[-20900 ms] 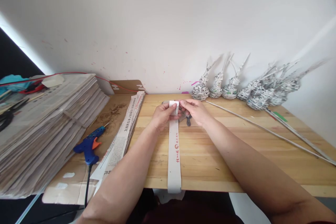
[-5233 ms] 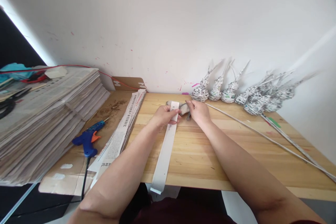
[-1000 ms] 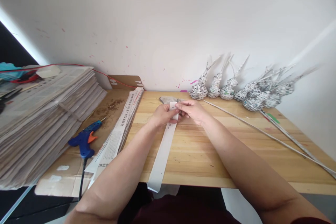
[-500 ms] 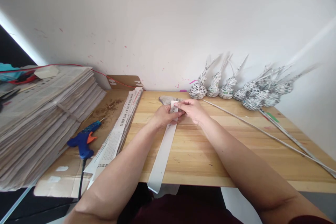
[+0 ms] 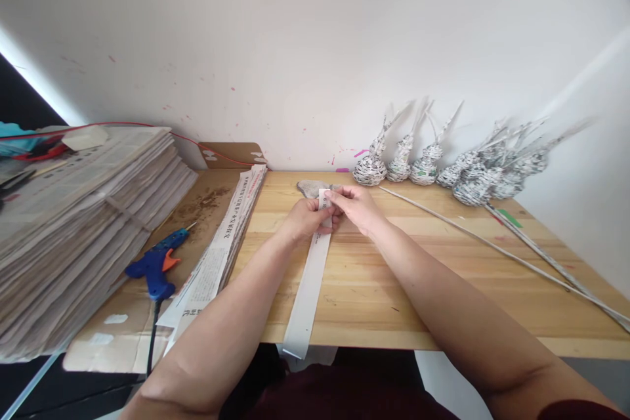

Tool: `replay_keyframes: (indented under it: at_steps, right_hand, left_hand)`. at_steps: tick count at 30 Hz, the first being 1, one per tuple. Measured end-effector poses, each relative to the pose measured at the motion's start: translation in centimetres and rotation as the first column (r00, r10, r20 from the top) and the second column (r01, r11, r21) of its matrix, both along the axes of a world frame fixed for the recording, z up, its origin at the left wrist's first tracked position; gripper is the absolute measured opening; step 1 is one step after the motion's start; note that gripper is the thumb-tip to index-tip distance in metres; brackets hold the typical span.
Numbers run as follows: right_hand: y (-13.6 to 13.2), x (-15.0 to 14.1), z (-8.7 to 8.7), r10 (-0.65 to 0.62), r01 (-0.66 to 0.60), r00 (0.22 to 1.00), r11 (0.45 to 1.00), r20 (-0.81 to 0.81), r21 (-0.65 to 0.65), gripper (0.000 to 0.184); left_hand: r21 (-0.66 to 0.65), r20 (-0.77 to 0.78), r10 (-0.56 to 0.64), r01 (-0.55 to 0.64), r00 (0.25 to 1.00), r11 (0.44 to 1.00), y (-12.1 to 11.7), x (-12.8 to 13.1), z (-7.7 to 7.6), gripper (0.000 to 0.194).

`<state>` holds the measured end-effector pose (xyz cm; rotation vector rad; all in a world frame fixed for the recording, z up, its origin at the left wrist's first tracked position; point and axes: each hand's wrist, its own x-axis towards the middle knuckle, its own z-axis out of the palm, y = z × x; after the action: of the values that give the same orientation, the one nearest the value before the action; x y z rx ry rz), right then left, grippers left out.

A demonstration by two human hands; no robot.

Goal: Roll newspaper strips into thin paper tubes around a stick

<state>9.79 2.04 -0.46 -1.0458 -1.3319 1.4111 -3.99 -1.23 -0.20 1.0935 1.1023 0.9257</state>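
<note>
A long strip of newspaper (image 5: 310, 289) runs from both hands toward me, and its near end hangs over the front edge of the wooden table (image 5: 374, 302). My left hand (image 5: 306, 218) pinches the strip near its far end, thumb on top. My right hand (image 5: 358, 207) grips the far tip between thumb and fingers, close beside the left. Some fingertips are hidden behind the paper and each other. Just beyond the hands lies a greyish cloth (image 5: 310, 188).
A blue glue gun (image 5: 160, 266) lies on cardboard (image 5: 118, 341) at left, beside a tall newspaper stack (image 5: 98, 223) and a pile of cut strips (image 5: 224, 236). Several woven paper gourds (image 5: 370, 169) stand along the wall. Thin paper rods (image 5: 467, 236) lie at right.
The strip's near end has drawn slightly up and to the right over the table edge. Both hands keep their pinch in nearly the same place.
</note>
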Motion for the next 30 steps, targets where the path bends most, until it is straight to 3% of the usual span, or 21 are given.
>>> replay_keyframes:
  at_steps: [7, 15, 24, 30]
  right_hand:
    - [0.2, 0.6, -0.1, 0.064, -0.075, 0.988, 0.994, 0.137, 0.079, 0.031]
    - [0.2, 0.6, -0.4, -0.009, -0.064, 0.952, 0.972, 0.307, 0.225, 0.024]
    - [0.6, 0.7, -0.8, -0.005, -0.065, 0.948, 0.976, 0.318, 0.209, 0.025]
    - [0.5, 0.7, -0.5, -0.025, -0.026, 0.958, 0.985, 0.286, 0.173, 0.023]
  left_hand:
    - [0.032, -0.01, 0.059, -0.059, 0.998, 0.998, 0.4, -0.2, -0.3, 0.032]
    - [-0.003, -0.006, 0.022, -0.022, 1.0, 1.0, 0.5, -0.2, -0.5, 0.03]
    - [-0.093, 0.028, 0.026, -0.023, 0.999, 0.995, 0.4, -0.3, 0.2, 0.022]
    - [-0.127, 0.052, 0.06, -0.053, 0.997, 0.99, 0.4, -0.2, 0.2, 0.026]
